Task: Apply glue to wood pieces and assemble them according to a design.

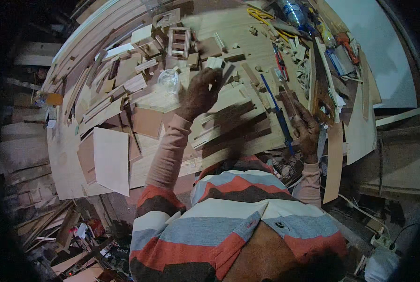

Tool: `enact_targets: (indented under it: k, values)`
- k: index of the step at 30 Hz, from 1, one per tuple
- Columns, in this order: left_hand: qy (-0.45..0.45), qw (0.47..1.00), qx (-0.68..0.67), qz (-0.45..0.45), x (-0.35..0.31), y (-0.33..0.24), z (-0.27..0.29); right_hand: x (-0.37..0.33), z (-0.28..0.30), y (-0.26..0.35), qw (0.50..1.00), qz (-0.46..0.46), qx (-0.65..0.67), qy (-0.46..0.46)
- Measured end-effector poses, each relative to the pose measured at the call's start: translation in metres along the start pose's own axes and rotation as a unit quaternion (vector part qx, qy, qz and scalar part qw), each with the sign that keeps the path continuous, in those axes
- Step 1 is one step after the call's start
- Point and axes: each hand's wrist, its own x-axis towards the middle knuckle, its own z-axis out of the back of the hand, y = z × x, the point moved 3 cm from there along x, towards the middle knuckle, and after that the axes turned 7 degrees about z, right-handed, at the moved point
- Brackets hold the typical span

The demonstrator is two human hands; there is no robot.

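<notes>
Strip (228,74) pinched in the left hand (203,91) looks light, stiff (I'd grip its edges); the right hand's closure (306,130) I can't tell

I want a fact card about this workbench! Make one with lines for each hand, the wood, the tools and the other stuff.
Left hand: pinching a small flat strip above the bench
Right hand: near a long blue tool; its grip is too dim to tell
Wood: loose pieces all over, including a small slatted frame
Tool beside right hand: handsaw with a brown handle
Far right: yellow cable and clear plastic bottle
Near left: pale rectangular panel
Clothing: striped shirt
</notes>
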Motion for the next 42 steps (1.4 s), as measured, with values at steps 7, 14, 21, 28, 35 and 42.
enact_targets:
  k: [7,14,21,28,35,42]
  values:
    - [0.136,0.987,0.089,0.008,-0.023,0.012,-0.034,-0.003,-0.004,-0.007,0.998,0.054,-0.018,0.03]
    - [0.127,0.984,0.121,0.007,-0.028,0.017,-0.043,-0.006,-0.004,-0.006,0.998,0.037,-0.035,0.04]
    - [0.138,0.981,0.139,-0.012,-0.03,0.028,-0.053,-0.004,-0.01,-0.013,0.999,0.018,-0.016,0.031]
    - [0.141,0.974,0.179,0.001,-0.032,0.019,-0.046,0.002,-0.017,-0.007,0.998,-0.013,0.028,0.048]
    - [0.013,0.982,0.168,0.08,-0.047,0.005,-0.006,0.013,-0.029,-0.004,0.997,0.049,0.055,0.033]
    - [-0.157,0.93,0.02,0.331,-0.112,0.06,0.086,0.024,-0.045,0.0,0.996,-0.008,0.048,0.073]
